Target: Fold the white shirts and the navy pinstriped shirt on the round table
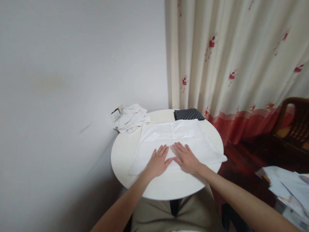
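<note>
A white cloth lies spread on a round white table, with creases across it and a corner sticking out past the right edge. My left hand rests palm down on its near part, fingers stretched out. Beside it, my right hand also lies flat on the cloth, fingers extended. The thumbs point towards each other and nearly touch. Neither hand holds anything.
Crumpled white sheets are heaped at the table's back left, near a wall socket. A folded black-and-white striped cloth lies at the back. A flowered curtain hangs behind; a wooden chair and papers are at right.
</note>
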